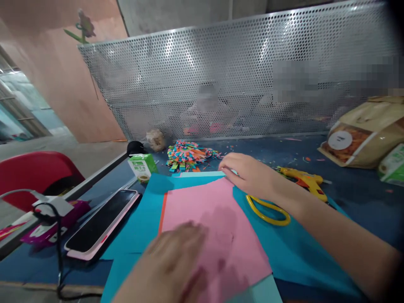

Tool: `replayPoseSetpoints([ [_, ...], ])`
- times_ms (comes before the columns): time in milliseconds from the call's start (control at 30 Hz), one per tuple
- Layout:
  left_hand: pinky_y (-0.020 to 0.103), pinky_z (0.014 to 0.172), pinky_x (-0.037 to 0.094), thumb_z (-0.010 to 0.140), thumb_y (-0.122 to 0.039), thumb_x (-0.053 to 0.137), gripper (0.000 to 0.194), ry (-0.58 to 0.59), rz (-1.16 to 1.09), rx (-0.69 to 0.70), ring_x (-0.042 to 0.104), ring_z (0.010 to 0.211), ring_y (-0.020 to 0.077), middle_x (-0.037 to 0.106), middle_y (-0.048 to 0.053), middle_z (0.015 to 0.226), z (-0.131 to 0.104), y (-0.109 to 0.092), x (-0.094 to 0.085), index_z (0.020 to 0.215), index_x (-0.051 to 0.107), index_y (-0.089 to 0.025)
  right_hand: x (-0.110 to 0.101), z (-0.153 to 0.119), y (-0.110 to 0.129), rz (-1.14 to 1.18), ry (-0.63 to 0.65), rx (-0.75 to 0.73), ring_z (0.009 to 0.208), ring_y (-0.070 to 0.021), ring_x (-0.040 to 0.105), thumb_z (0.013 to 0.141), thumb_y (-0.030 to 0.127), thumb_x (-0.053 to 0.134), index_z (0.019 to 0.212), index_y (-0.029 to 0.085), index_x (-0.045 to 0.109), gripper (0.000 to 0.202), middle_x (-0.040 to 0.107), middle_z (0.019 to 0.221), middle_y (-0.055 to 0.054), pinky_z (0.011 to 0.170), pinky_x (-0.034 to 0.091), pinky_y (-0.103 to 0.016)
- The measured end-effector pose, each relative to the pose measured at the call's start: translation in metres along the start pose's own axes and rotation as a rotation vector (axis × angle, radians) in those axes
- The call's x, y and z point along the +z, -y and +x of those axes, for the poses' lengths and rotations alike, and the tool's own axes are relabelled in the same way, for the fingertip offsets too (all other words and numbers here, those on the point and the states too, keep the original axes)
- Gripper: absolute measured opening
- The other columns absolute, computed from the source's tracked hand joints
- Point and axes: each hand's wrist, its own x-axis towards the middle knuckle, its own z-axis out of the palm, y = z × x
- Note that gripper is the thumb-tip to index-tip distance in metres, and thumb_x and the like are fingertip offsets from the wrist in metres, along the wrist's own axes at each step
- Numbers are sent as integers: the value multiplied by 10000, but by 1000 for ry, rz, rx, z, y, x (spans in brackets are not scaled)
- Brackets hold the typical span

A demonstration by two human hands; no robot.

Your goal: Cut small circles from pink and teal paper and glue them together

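Note:
A pink paper sheet (pixel 217 227) lies on top of several blue sheets (pixel 142 223) on the table. My left hand (pixel 176 261) rests flat on the near edge of the pink sheet, blurred, fingers spread. My right hand (pixel 249 174) presses down at the pink sheet's far corner, fingers together, and I cannot see anything gripped in it. Yellow-handled scissors (pixel 268 210) lie under my right wrist on the blue paper. A pile of small multicoloured paper pieces (pixel 186 155) sits just beyond the sheets.
A phone (pixel 102 223) in a pink case lies at the left. A green drink carton (pixel 142 166), a yellow glue gun (pixel 304 181), snack bags (pixel 362 134) at the right, a perforated metal screen (pixel 221 75) behind, a red chair (pixel 34 172) at left.

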Motion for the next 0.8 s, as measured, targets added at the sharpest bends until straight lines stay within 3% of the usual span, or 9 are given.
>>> replayPoseSetpoints([
  [33,337,964,492,945,-379,433,460,162,-29,152,583,1199,231,606,67,1340,15,-9,8,1375,476,-222,0,-7,-7,-44,38,71,958,-262,604,962,148,432,957,119,646,216,661,988,-122,880,448,-414],
  [100,403,973,482,944,-492,387,526,284,-70,321,551,1234,273,587,93,1354,37,-21,22,1330,526,-162,4,-23,-17,-114,147,208,978,-273,609,945,162,486,964,113,649,171,666,987,-129,875,460,-425],
  [200,473,1021,426,907,-615,348,731,469,-122,293,481,1296,312,481,163,1436,47,-20,33,1412,411,-90,14,-45,-27,-201,342,403,914,-226,643,895,230,625,1059,147,630,184,659,1057,-77,780,532,-405],
  [300,507,1036,389,915,-591,346,728,525,-122,176,462,1307,325,472,181,1444,50,-4,36,1428,380,-76,23,-56,-30,-283,433,476,1016,-244,620,902,285,639,1144,168,601,271,622,1172,-75,835,531,-446],
  [400,480,967,429,952,-429,386,509,481,3,79,523,1236,315,578,170,1344,63,10,42,1314,529,-101,31,-56,-27,-343,447,530,1060,-261,602,914,290,624,1191,170,581,305,594,1231,-91,855,526,-464],
  [467,473,909,442,938,-285,450,347,350,165,124,550,1181,328,625,184,1255,80,14,51,1173,626,-99,33,-54,-25,-365,452,567,1051,-260,608,918,296,620,1206,171,574,317,595,1231,-94,845,533,-460],
  [533,438,822,454,920,-176,475,261,202,272,331,599,1061,303,666,180,1137,99,14,64,1092,652,-91,33,-53,-24,-371,457,590,1038,-257,615,918,297,620,1208,170,572,320,602,1219,-92,839,536,-457],
  [633,344,659,432,952,-152,417,260,126,230,620,615,822,199,697,96,908,125,9,83,1083,641,-137,29,-55,-23,-374,456,608,1021,-251,623,918,296,622,1198,162,578,314,612,1201,-92,834,538,-451],
  [800,315,503,332,949,-141,406,249,48,169,803,559,671,166,664,81,791,145,3,105,972,654,-147,24,-60,-18,-368,439,656,979,-241,639,927,297,611,1213,153,568,324,622,1177,-98,810,549,-434],
])
